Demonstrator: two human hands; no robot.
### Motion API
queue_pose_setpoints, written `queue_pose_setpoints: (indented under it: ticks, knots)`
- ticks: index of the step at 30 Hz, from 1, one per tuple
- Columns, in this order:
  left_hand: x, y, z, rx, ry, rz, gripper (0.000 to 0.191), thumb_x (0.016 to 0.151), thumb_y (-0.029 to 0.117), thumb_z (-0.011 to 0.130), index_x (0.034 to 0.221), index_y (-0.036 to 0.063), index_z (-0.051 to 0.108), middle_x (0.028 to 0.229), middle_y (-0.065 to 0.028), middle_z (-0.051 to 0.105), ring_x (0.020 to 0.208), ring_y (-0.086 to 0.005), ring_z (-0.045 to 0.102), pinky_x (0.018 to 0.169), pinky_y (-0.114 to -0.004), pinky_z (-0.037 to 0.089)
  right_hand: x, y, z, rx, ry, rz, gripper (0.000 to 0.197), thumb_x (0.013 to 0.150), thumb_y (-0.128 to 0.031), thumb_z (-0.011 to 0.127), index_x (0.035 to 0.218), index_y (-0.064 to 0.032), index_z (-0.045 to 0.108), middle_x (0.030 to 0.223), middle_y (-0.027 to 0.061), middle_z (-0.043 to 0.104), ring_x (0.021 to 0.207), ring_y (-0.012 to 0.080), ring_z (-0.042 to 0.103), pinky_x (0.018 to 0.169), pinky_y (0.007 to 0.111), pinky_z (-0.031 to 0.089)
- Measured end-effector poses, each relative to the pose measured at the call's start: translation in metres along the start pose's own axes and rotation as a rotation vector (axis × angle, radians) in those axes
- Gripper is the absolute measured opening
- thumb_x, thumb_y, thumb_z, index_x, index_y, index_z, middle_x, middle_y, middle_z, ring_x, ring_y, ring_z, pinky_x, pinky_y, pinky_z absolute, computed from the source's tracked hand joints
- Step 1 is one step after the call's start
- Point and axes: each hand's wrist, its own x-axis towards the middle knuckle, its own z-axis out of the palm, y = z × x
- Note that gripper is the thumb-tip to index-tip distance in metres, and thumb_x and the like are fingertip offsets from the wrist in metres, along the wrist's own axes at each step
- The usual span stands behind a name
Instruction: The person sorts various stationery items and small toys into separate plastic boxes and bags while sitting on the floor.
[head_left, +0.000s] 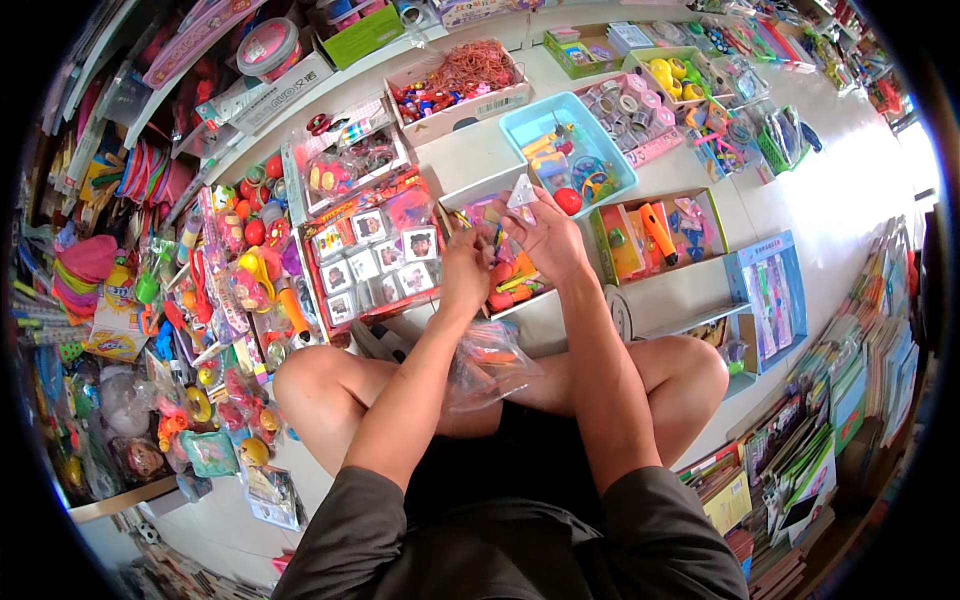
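Note:
Over a cardboard box of small plastic toys (517, 279), both hands are at work in front of my crossed legs. My right hand (546, 232), palm up, holds a small whitish, roughly triangular item (522, 196), partly pink or purple below; its exact kind is unclear. My left hand (466, 266) has its fingers curled at the box's left side, beside small dark-and-yellow pieces that it seems to pinch. A clear plastic bag with orange items (495, 360) lies on my lap below the wrists.
A light blue tray (628, 174) with toys stands beyond my right hand. To the left is a box of small picture-faced cubes (369, 225); to the right, a box with an orange toy (658, 231). Crowded shelves (172, 82) curve along the left, and stacked booklets (795, 465) lie lower right.

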Motion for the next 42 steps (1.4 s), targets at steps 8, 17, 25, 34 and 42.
queue_pose_setpoints:
  ticks: [8,17,25,34,42]
  knots:
    - [0.068,-0.019,-0.022,0.515,-0.105,0.358,0.028,0.089,0.006,0.065,0.117,0.0079,0.071,0.104,-0.0111,0.066,0.095,-0.0342,0.065,0.084,-0.043,0.053,0.002,-0.003,-0.024,0.049,-0.020,-0.022,0.037,0.105,-0.028,0.053,0.132,-0.0023,0.054,0.123,0.0141,0.065,0.117,0.0308,0.065,0.093,0.043,0.056]
    - [0.087,-0.035,0.003,0.974,-0.292,0.460,0.014,0.086,0.013,0.058,0.090,0.0119,0.072,0.094,-0.0057,0.070,0.099,-0.0258,0.067,0.075,-0.043,0.057,0.037,0.051,-0.031,-1.760,0.392,-0.298,0.022,0.085,-0.022,0.074,0.105,-0.0131,0.072,0.086,0.0222,0.073,0.082,0.0349,0.074,0.074,0.046,0.058]
    - [0.081,-0.043,0.007,0.916,-0.183,0.459,0.013,0.086,0.013,0.059,0.088,0.0088,0.072,0.090,-0.0089,0.070,0.097,-0.0265,0.066,0.078,-0.045,0.055,0.051,0.066,-0.049,-2.078,0.395,-0.133,0.036,0.084,-0.018,0.072,0.119,-0.0147,0.067,0.097,0.0210,0.074,0.092,0.0386,0.072,0.080,0.049,0.058]
    - [0.072,-0.017,-0.041,0.133,-0.291,0.002,0.030,0.081,0.024,0.081,0.091,0.0017,0.065,0.080,-0.0100,0.070,0.075,-0.0226,0.068,0.067,-0.037,0.052,0.047,0.060,-0.065,-1.887,0.377,-0.136,0.033,0.087,-0.022,0.073,0.113,-0.0053,0.062,0.100,0.0259,0.072,0.096,0.0428,0.071,0.084,0.053,0.056]
    - [0.052,0.000,-0.052,-0.048,-0.267,-0.009,0.027,0.084,0.019,0.080,0.092,-0.0007,0.065,0.080,-0.0055,0.066,0.075,-0.0148,0.062,0.070,-0.030,0.050,0.044,0.056,-0.075,-1.865,0.333,-0.115,0.036,0.091,-0.027,0.069,0.114,0.0001,0.062,0.104,0.0272,0.071,0.100,0.0449,0.068,0.086,0.053,0.054]
